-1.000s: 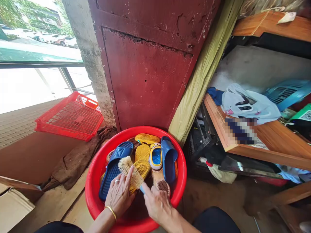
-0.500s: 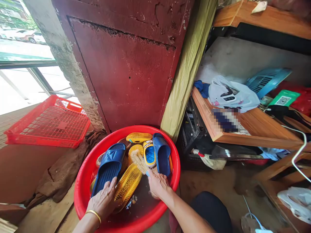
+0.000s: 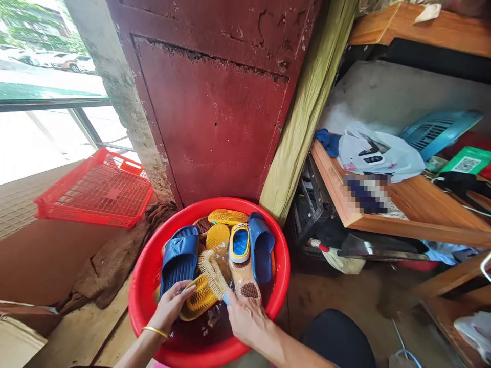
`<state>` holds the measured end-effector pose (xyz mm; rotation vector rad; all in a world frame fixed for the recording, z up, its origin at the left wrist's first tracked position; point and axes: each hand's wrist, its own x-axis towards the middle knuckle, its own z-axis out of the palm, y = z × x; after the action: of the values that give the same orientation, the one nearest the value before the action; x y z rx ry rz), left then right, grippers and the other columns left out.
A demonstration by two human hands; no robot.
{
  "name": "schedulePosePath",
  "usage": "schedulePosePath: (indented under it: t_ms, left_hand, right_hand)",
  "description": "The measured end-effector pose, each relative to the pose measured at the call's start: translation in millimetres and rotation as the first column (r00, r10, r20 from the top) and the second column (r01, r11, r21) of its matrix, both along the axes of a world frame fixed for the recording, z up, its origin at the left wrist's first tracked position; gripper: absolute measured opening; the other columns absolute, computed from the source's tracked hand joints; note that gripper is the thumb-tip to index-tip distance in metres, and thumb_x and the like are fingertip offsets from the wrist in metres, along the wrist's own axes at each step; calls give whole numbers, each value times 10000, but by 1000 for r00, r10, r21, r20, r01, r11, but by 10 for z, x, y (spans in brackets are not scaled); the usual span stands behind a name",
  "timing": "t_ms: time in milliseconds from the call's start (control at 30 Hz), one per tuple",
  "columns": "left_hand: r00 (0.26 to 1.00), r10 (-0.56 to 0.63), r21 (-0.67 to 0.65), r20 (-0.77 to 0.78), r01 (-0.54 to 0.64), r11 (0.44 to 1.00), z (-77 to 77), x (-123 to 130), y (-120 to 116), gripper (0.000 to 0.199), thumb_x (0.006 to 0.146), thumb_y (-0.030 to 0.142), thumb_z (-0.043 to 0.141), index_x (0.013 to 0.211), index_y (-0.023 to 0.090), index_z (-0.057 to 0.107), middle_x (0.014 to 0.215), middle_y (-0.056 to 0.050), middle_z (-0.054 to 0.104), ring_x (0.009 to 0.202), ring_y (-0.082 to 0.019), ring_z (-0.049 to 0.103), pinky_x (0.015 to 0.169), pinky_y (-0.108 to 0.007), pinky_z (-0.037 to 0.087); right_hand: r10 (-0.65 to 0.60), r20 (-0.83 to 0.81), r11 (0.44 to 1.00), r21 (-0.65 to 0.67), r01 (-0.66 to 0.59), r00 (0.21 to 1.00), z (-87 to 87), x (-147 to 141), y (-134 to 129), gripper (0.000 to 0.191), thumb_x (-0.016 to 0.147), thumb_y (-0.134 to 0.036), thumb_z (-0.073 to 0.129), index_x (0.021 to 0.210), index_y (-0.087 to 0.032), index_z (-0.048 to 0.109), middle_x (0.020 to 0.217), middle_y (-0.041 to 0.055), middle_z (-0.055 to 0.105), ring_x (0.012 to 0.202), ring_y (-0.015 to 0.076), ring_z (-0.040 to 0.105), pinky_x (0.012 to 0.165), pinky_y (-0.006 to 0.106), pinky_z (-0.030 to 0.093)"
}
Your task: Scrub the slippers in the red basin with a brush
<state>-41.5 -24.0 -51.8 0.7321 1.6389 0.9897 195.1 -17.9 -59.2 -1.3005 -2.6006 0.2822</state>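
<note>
A red plastic basin (image 3: 146, 291) sits on the floor with dark water in its bottom and several slippers inside. My left hand (image 3: 171, 304), with a gold bangle (image 3: 154, 331) on the wrist, grips the edge of a yellow ridged slipper (image 3: 197, 300). My right hand (image 3: 247, 319) closes on a scrub brush (image 3: 212, 274) with a blue handle, its pale bristles just above that slipper. Two navy-blue slides (image 3: 179, 260) (image 3: 261, 249) lie on either side of a yellow-and-blue clog (image 3: 240, 244). Other yellow and tan slippers (image 3: 228, 216) are heaped behind.
A tilted red plastic crate (image 3: 95, 189) and a brown cloth (image 3: 115, 260) lie left of the basin. A rusty dark-red metal door (image 3: 210, 122) stands behind it. On the right, a wooden shelf (image 3: 345, 199) holds a white plastic bag (image 3: 378, 154).
My left hand has moved from the blue slide onto the yellow slipper, which now lies nearer the other slippers. The brush has swung over that slipper, and the view has shifted slightly.
</note>
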Motion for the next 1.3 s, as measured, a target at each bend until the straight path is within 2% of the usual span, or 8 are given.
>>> schedulePosePath:
  t_ms: [100,267,400,533,800,967,1200,1300]
  left_hand:
    - [997,7,36,72,-10,999,233,74,15,543,651,578,703,1013,183,618,855,-56,735,859,-254,713,773,-356,564]
    - [959,-112,224,-260,173,959,622,95,-99,608,700,650,661,1111,201,657,1017,-62,738,995,-283,683,850,-363,565]
    - [815,-20,409,-579,311,858,690,-32,-227,404,802,564,592,1053,260,680,1065,-78,709,1007,-282,670,889,-387,553]
    - [634,69,447,-770,460,767,561,-77,-240,383,880,440,538,1221,270,580,1120,-92,679,1011,-257,670,909,-381,549]
    - [369,-38,212,-929,614,760,-126,31,-119,754,871,178,412,1573,188,136,1492,-159,514,1328,-278,543,1098,-412,458]
    - [398,-35,240,-917,619,748,-235,123,-123,934,810,62,387,1587,214,-109,1583,-164,388,1433,-273,406,1139,-431,419]
    - [582,-121,196,-804,451,871,-194,156,-65,887,858,125,354,1542,88,-208,1370,-238,607,1246,-278,615,1002,-429,528]
    - [599,-127,182,-791,428,885,-159,158,-56,886,841,144,382,1561,84,-131,1334,-221,641,1259,-292,602,1024,-451,505]
  right_hand:
    - [-89,159,992,-77,102,983,159,42,163,439,954,-195,420,1369,-201,561,869,117,747,812,281,717,769,409,549]
    - [-160,107,956,-229,181,981,389,94,520,310,984,-265,405,1193,-255,633,954,73,758,901,239,715,759,313,499]
    - [-114,-36,948,-303,98,993,479,123,651,291,995,-273,393,1144,-271,643,1011,31,754,945,203,704,783,264,460]
    - [-134,-206,939,-338,58,969,536,111,661,343,1018,-265,339,1135,-250,661,903,18,744,820,166,701,714,227,442]
    - [-280,-306,815,-577,57,910,401,65,705,420,1011,-311,309,1314,-240,592,641,-50,646,446,113,586,467,187,428]
    - [-175,-306,977,-173,126,936,390,72,669,442,975,-234,395,1385,-194,557,1075,94,725,929,197,695,828,266,524]
    - [64,-18,997,-35,-65,998,535,-116,137,483,965,-247,456,1446,-286,470,931,53,696,713,183,658,648,246,505]
    - [-28,45,998,-48,30,999,559,-101,282,473,983,-250,423,1454,-287,448,971,64,693,739,196,673,641,262,502]
